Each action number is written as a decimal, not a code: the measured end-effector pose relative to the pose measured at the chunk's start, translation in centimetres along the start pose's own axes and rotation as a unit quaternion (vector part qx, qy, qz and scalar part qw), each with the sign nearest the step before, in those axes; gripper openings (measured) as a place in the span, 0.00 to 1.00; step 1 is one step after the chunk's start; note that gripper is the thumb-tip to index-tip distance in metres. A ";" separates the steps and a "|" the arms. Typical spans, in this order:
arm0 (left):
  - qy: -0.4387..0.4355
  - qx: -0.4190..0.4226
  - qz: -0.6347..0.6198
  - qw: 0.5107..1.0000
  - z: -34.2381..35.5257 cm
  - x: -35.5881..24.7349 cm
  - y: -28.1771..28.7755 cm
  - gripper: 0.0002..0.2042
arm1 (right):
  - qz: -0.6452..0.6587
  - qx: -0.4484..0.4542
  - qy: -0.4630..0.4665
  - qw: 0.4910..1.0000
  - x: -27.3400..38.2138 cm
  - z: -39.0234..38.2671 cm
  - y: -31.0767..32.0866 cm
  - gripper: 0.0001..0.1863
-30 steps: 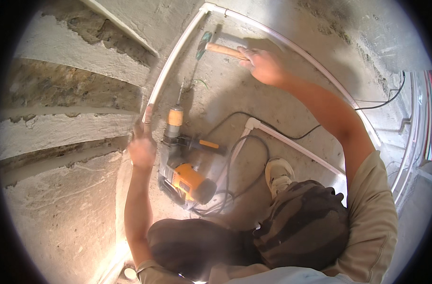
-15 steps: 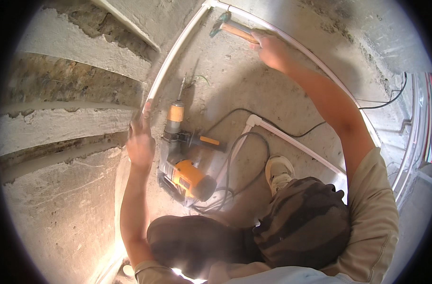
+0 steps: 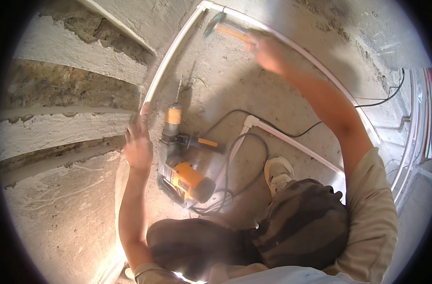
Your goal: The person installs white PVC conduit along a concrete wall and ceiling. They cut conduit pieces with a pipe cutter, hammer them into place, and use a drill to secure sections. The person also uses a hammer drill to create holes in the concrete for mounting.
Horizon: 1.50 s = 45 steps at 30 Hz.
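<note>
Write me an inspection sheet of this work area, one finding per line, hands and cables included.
Surface: rough concrete floor, specked with small debris.
Job's things: hammer with wooden handle, motion-blurred, its head near the corner of the long white pipe; contact unclear.
Clutter: orange-and-black drill lying with its bit fitted; L-shaped pipe nearby.
Hands: right hand grips the handle; left hand has a finger on the pipe's near end, grip unclear.
Cables: dark cord loops beside the drill; black cable at far right, link between them hidden.
Surroundings: stepped concrete at left, white conduits at right.
</note>
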<state>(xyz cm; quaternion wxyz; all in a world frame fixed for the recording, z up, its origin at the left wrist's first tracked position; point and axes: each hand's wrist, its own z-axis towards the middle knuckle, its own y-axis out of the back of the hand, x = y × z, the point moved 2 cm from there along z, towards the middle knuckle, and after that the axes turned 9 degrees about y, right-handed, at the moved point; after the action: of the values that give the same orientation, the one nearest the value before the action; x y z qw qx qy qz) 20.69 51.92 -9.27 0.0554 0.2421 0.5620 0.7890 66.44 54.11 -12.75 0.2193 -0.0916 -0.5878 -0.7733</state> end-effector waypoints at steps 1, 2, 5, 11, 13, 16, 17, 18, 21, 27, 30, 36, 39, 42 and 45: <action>0.002 0.000 0.011 1.000 0.0 0.0 0.0 0.48 | 0.007 -0.046 -0.058 0.997 -0.5 0.1 0.0 0.28; 0.003 0.000 0.013 1.000 0.0 0.1 0.1 0.47 | 0.015 -0.007 -0.039 0.999 -0.6 0.1 -0.3 0.28; 0.013 0.008 0.020 1.000 0.0 0.2 0.3 0.46 | 0.016 0.088 -0.087 0.992 -2.0 0.1 -0.8 0.27; 0.025 0.037 -0.005 0.999 -0.6 0.2 0.6 0.45 | 0.046 0.062 -0.098 0.992 -3.7 -1.5 -2.7 0.26; 0.030 0.034 0.036 0.998 -1.1 0.4 0.7 0.45 | 0.028 -0.056 -0.027 0.998 -3.6 -3.4 -2.8 0.28; -0.028 -0.034 0.063 0.997 -1.9 0.8 0.9 0.40 | 0.309 -0.186 -0.243 0.901 -5.3 -8.6 -1.7 0.27; -0.040 -0.039 0.067 0.996 -2.3 1.2 1.0 0.36 | 0.492 -0.177 -0.361 0.772 -6.1 -10.6 -1.5 0.25; -0.054 -0.052 0.074 0.994 -2.8 1.4 0.9 0.35 | 0.560 -0.257 -0.388 0.685 -7.0 -12.5 -0.4 0.22; -0.089 -0.074 0.105 0.988 -3.7 2.5 0.7 0.32 | 0.709 -0.399 -0.364 0.452 -8.8 -15.8 2.1 0.15; -0.107 -0.038 0.192 0.975 -5.1 4.3 0.0 0.28 | 0.656 -0.509 -0.290 0.476 -9.4 -15.2 3.8 0.12; -0.090 0.016 0.213 0.973 -5.7 4.7 0.0 0.28 | 0.634 -0.453 -0.337 0.529 -10.2 -15.0 4.5 0.13; -0.015 -0.055 0.171 0.984 -7.4 5.2 1.2 0.15 | 0.556 -0.380 -0.385 0.632 -12.9 -16.8 5.4 0.16; 0.070 -0.108 0.099 0.987 -8.8 5.4 1.8 0.10 | 0.578 -0.380 -0.369 0.621 -13.5 -16.9 5.4 0.18; 0.170 -0.114 0.081 0.975 -10.4 5.2 1.7 0.09 | 0.595 -0.397 -0.368 0.594 -14.0 -17.0 5.2 0.18; 0.284 -0.111 0.047 0.951 -11.8 4.7 1.3 0.12 | 0.622 -0.400 -0.345 0.578 -14.5 -17.1 5.1 0.16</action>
<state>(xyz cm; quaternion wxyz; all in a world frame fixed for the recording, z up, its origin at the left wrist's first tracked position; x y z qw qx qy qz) 11.55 42.98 -9.51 -0.1174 0.0265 0.4510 0.8844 83.54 40.19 -19.13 0.3685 -0.7733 -0.0489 -0.5137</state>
